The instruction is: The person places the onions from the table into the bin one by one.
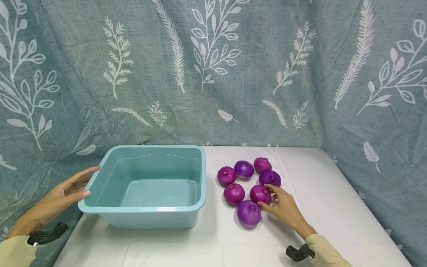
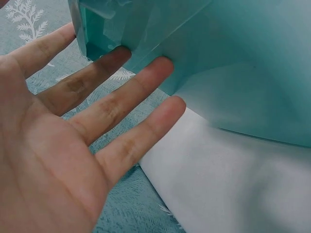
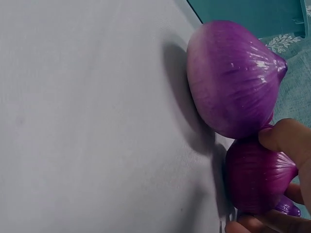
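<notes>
A light blue plastic basin (image 1: 143,209) stands at the left of the white table. My left hand (image 1: 68,191) is at its left side, thumb and index fingertip at the rim. In the left wrist view the fingers (image 2: 116,109) reach out nearly straight against the basin's outer wall (image 2: 233,73). My right hand (image 1: 283,205) holds a magenta red onion (image 1: 260,194) between thumb and fingers, low among the others. The right wrist view shows the thumb on this onion (image 3: 255,174), with fingers around its far side. A larger, paler purple onion (image 1: 248,213) sits right beside it.
Several more onions lie close together: a magenta one (image 1: 234,193) to the left, another (image 1: 227,175) behind it, darker purple ones (image 1: 244,169) (image 1: 270,178) and a magenta one (image 1: 262,165) at the back. A leaf-patterned curtain (image 1: 213,74) hangs behind the table (image 1: 333,207).
</notes>
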Demonstrator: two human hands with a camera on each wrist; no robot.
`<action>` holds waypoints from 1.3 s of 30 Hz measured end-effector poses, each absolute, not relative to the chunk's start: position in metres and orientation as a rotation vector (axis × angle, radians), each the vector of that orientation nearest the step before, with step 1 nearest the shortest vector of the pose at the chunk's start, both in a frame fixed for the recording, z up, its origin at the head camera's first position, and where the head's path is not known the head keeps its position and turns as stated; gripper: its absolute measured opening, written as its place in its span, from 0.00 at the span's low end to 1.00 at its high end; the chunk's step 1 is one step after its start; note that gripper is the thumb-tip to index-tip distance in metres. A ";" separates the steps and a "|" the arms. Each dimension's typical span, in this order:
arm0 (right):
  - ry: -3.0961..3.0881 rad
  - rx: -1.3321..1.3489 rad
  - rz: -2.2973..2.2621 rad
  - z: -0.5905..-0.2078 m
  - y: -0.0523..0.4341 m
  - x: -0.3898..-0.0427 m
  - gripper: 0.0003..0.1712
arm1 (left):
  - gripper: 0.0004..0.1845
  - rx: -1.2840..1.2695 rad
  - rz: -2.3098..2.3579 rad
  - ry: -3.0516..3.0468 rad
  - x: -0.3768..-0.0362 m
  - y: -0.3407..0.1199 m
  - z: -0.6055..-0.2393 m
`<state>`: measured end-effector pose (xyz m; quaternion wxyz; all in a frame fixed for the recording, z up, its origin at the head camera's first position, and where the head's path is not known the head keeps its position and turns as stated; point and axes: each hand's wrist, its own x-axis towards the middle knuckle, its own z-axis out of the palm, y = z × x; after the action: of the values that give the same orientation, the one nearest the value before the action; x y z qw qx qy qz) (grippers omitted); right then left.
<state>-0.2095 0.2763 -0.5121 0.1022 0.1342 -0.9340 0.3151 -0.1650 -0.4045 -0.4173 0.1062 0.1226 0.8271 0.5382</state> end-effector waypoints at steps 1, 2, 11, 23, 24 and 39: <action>-2.754 0.400 0.930 -0.512 0.277 -0.209 0.42 | 0.37 0.354 1.579 2.441 -0.165 -0.404 -0.417; -2.749 0.402 0.937 -0.512 0.277 -0.209 0.42 | 0.37 0.354 1.576 2.444 -0.165 -0.404 -0.416; -2.727 0.394 1.007 -0.498 0.281 -0.207 0.42 | 0.37 0.354 1.564 2.457 -0.165 -0.402 -0.414; -2.673 0.433 1.055 -0.460 0.278 -0.211 0.42 | 0.37 0.417 1.532 2.471 -0.166 -0.407 -0.417; -2.676 0.433 1.051 -0.458 0.278 -0.211 0.42 | 0.37 0.418 1.533 2.468 -0.166 -0.407 -0.417; -2.654 0.534 1.160 -0.430 0.252 -0.213 0.42 | 0.37 0.375 1.528 2.464 -0.164 -0.403 -0.414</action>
<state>-0.2130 0.2516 -0.4298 0.0979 0.1803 -0.8969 0.3918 -0.1643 -0.4034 -0.4142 0.1089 0.1275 0.8379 0.5194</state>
